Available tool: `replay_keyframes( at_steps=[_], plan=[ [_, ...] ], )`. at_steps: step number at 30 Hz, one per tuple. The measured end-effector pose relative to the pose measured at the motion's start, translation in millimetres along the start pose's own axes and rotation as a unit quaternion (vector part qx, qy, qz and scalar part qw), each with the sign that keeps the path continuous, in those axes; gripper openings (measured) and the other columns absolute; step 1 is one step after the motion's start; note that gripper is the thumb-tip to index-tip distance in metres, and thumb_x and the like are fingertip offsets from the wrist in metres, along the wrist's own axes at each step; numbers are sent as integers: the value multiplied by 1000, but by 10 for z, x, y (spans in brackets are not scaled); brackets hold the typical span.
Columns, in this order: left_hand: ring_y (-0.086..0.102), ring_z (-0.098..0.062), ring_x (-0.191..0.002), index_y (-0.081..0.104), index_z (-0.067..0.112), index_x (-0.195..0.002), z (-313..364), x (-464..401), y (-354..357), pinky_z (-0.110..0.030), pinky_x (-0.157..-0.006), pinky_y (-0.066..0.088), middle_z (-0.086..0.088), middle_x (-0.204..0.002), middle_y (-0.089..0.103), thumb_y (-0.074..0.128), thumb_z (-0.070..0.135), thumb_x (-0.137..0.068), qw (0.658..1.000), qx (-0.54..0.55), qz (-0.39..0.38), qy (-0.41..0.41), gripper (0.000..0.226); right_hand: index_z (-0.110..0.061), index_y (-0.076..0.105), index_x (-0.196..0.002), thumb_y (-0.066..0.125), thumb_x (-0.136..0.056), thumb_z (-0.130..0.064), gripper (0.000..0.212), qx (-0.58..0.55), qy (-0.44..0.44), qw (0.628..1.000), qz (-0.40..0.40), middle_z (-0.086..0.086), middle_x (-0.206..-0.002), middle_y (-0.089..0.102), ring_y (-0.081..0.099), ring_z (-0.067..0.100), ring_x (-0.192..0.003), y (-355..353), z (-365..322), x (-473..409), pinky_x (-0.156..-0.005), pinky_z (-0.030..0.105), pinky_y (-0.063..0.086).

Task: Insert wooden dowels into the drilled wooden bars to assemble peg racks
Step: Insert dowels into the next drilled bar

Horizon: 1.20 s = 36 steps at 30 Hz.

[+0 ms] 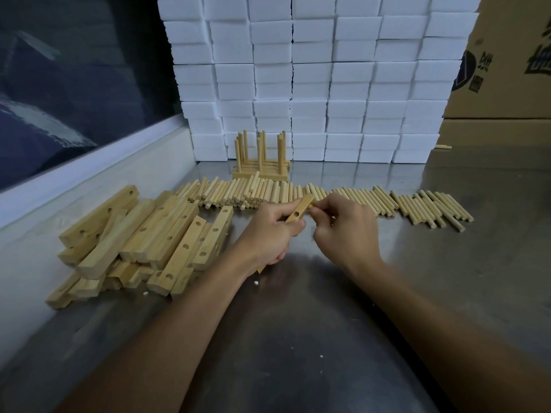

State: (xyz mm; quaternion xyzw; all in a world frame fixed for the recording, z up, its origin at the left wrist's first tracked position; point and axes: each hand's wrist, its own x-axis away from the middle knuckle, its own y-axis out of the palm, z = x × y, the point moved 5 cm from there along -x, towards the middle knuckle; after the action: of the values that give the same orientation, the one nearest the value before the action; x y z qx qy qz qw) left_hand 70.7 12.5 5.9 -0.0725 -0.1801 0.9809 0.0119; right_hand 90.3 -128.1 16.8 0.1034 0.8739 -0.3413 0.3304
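Drilled bar (299, 212) in left hand (269, 234) grip, dowel (311, 206) pinched by right hand (343, 225)

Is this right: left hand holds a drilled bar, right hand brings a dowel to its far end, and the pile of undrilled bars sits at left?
Not quite. In the head view the pile of bars at left is drilled; holes show along them. The rest holds: the left hand grips a drilled bar and the right hand pinches a dowel at its far end.

Two bare forearms are seen, with no sleeves worn; behind the fingers, the left hand (268, 231) and right hand (346, 226) are ungloved.
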Motion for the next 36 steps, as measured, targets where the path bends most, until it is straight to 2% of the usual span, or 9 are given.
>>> replay_keyframes(
  at_steps=[3,6,13,14,20,24,27,30,36],
  plan=[
    [61,-24,-52,51,25,-143,40,9,22,-33,-52,55,17,-65,69,54,8,-100,998,-50,-1,24,47,-15,73,-80,68,-91,-15,11,-136,143,979,-44,-7,-65,67,63,5,-63,69,187,-12,-58,24,51],
    [50,-38,-113,51,25,-143,52,33,40,-53,-99,42,4,-120,67,56,13,-99,995,-93,1,19,46,-14,71,-80,66,-93,-13,14,-240,202,946,-85,-7,-59,67,60,-2,-55,94,225,31,-51,11,45],
    [50,13,-47,48,25,-146,99,-53,1,-17,-47,45,2,-118,70,56,13,-99,995,-52,22,76,49,-8,62,-88,45,-103,-27,29,88,-55,994,-31,6,-60,55,49,31,-55,-21,-38,45,-50,37,36],
    [51,23,-63,48,23,-146,100,-62,-7,-16,-45,45,2,-120,69,56,12,-98,995,-50,22,83,49,-9,61,-88,44,-103,-27,28,84,-41,995,-27,6,-61,56,48,30,-56,-33,-33,40,-51,36,33],
    [45,4,-129,55,29,-140,81,-55,-36,-3,-95,30,23,-138,53,58,18,-97,985,-137,-12,102,44,-12,61,-81,43,-105,-22,32,-172,109,963,-179,-14,-49,49,44,1,-47,57,108,60,-48,13,33],
    [54,10,-98,54,31,-140,64,-72,-43,-5,-84,38,28,-129,56,59,21,-96,982,-152,-10,112,45,-9,61,-82,40,-107,-22,35,-337,215,889,-225,-9,-45,36,28,6,-38,89,166,77,-37,19,23],
    [48,27,-96,53,29,-141,58,-60,-19,8,-78,31,29,-126,55,58,18,-96,984,-133,1,114,46,-9,64,-88,42,-106,-23,32,-165,95,967,-168,-12,-50,47,42,5,-46,22,79,77,-47,22,35],
    [52,7,-91,50,28,-144,78,-58,-20,-1,-82,38,21,-127,59,58,16,-97,989,-95,15,108,49,-14,55,-91,38,-105,-31,28,131,-28,987,-89,0,-65,55,50,25,-60,-9,-51,62,-52,36,33],
    [50,28,-92,53,25,-142,128,-8,-68,5,-79,35,23,-124,60,59,15,-96,981,-133,24,141,48,-19,54,-77,41,-105,-25,31,-71,43,988,-130,-8,-65,53,51,9,-64,22,2,24,-61,33,42]
  ],
)
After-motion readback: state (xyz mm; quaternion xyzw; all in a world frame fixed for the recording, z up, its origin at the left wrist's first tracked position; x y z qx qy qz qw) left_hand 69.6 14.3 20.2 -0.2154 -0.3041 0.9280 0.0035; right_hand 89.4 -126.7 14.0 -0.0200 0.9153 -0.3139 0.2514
